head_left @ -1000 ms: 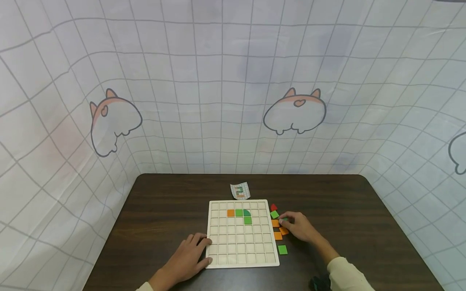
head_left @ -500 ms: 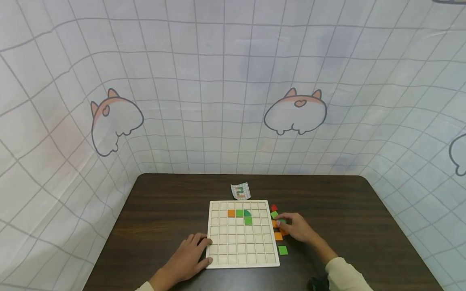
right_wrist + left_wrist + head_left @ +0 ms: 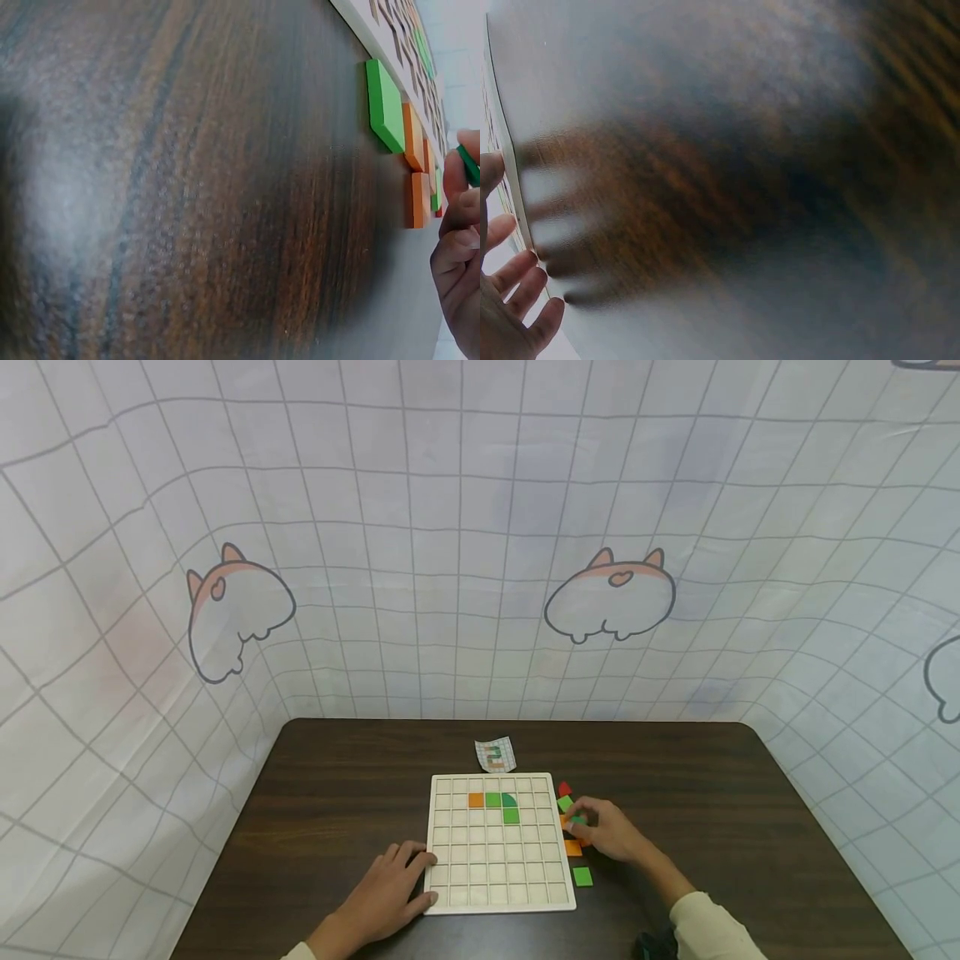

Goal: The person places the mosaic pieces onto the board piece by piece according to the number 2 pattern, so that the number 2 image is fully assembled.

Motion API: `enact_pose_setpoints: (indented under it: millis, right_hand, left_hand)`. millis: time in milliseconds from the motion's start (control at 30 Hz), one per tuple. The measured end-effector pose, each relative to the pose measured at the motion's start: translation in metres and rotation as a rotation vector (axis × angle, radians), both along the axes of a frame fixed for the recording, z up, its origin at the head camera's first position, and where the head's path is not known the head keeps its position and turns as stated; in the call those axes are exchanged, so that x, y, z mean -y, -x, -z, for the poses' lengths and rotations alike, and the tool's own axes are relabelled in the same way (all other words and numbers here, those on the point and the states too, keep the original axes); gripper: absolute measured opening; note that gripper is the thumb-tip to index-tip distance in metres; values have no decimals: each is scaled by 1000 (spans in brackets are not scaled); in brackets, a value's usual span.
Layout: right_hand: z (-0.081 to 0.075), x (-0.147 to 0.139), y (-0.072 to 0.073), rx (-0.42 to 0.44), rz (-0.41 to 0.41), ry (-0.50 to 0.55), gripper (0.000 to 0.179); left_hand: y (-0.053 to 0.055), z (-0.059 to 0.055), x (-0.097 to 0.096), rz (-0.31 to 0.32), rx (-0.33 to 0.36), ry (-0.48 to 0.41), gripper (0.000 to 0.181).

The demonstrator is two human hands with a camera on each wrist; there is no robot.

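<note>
A cream grid board (image 3: pixel 477 870) lies on the dark table. An orange square (image 3: pixel 476 799), two light green squares and a dark green quarter-circle (image 3: pixel 509 799) sit in its upper cells. My left hand (image 3: pixel 382 890) rests on the board's left edge, fingers spread and relaxed. Over the pieces at the board's right side, my right hand (image 3: pixel 611 832) pinches a dark green piece (image 3: pixel 470 164) between thumb and fingertips; its full shape is hidden. Below that hand lie orange tiles (image 3: pixel 573 847), partly covered. A light green tile (image 3: pixel 582 877) lies nearer me.
Beyond the board's far edge lies a small paper card (image 3: pixel 495 754) with a coloured grid pattern. A red piece (image 3: pixel 565 788) and a light green tile (image 3: pixel 566 803) lie by the upper right edge. A dark object (image 3: pixel 654 946) sits beside the right sleeve.
The dark green piece now shows between my right thumb and fingers, which have shifted slightly left and turned it. My left hand and the board have stayed in place.
</note>
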State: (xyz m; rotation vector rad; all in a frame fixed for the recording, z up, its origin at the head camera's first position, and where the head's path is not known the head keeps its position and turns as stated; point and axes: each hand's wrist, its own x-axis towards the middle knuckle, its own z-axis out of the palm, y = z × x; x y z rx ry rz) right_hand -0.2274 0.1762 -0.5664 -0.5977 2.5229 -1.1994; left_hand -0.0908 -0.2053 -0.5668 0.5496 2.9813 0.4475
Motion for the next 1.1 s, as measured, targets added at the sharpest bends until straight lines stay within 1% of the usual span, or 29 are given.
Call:
enact_pose_setpoints:
  millis: [200, 300, 467, 633, 867, 1100]
  right_hand:
    - [-1, 2, -2, 1, -35, -9, 16]
    - [1, 2, -2, 11, -52, -6, 17]
    - [4, 4, 0, 23, -55, -10, 22]
    - [1, 6, -1, 51, -61, 12, 27]
    - [-7, 11, -6, 94, -116, 60, 34]
    - [-4, 16, -6, 109, -129, 45, 36]
  left_hand:
    - [-2, -1, 0, 6, -13, -11, 43]
    - [-2, 1, 0, 11, -19, -22, 43]
    - [-3, 2, 2, 24, -30, -45, 43]
    - [-3, 1, 2, 20, -19, -39, 43]
    - [-2, 1, 1, 16, -19, -27, 44]
    - [-1, 3, 2, 20, -32, -25, 44]
